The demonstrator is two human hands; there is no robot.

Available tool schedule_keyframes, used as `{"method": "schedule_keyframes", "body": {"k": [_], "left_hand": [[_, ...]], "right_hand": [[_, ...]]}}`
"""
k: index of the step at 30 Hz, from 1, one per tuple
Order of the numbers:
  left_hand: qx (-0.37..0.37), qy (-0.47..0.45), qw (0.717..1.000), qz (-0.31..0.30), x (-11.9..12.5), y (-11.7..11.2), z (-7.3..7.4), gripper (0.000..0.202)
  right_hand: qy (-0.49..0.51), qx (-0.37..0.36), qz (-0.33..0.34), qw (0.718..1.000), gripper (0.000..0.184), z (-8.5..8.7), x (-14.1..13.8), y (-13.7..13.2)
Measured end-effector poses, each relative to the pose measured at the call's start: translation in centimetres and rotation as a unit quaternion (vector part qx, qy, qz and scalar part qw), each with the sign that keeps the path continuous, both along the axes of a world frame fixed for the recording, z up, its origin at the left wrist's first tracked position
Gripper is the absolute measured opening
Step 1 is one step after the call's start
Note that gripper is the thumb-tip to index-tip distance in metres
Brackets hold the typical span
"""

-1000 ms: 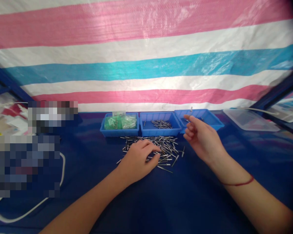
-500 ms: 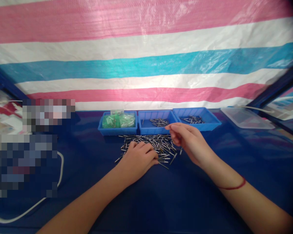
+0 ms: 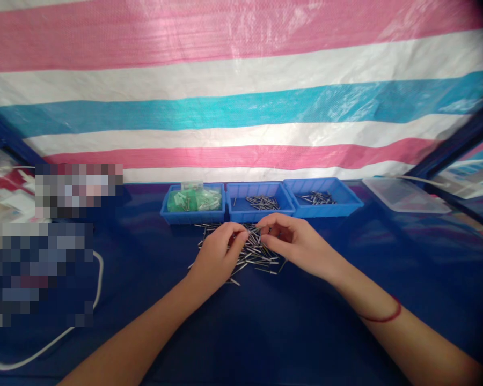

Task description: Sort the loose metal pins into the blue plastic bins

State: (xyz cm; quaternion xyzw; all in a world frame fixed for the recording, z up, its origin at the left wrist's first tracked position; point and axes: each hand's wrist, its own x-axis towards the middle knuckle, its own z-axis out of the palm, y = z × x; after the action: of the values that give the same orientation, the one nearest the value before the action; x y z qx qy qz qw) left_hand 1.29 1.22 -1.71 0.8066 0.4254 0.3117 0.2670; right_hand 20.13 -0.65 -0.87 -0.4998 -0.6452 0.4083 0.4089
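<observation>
A pile of metal blind rivets [image 3: 261,254] lies on the dark blue tabletop in front of me. Over its left part is my left hand [image 3: 219,252], thumb and forefinger pinched together on a thin rivet [image 3: 253,231] that points right. Facing it, my right hand [image 3: 295,238] hovers above the pile's right part, its thumb and forefinger curved with a gap between them. The fingertips of both hands are close but apart. Behind the pile, the middle blue bin [image 3: 241,216] and the right blue bin [image 3: 334,210] each hold loose rivets.
A left blue bin [image 3: 193,217] contains green and clear plastic bags. To the right lies a translucent plastic lid [image 3: 404,195]. A white cable [image 3: 100,279] curves across the left side. A striped plastic sheet [image 3: 241,112] hangs behind the table.
My left hand has lifted from the pile, its fingers now pinched on a rivet. My right hand has moved left and nearer, away from the bins, its thumb and forefinger now apart.
</observation>
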Motion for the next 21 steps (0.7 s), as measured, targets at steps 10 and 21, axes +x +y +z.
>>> {"method": "schedule_keyframes", "body": {"k": [10,21], "left_hand": [[-0.045,-0.046,0.998,0.012,0.6,-0.7,0.0,0.017],[0.020,-0.077,0.997,-0.006,0.5,-0.3,0.1,0.010]], "right_hand": [[0.079,0.038,-0.081,0.993,0.021,-0.7,-1.4,-0.5],[0.027,0.062,-0.041,0.997,0.017,0.0,-1.6,-1.1]]}}
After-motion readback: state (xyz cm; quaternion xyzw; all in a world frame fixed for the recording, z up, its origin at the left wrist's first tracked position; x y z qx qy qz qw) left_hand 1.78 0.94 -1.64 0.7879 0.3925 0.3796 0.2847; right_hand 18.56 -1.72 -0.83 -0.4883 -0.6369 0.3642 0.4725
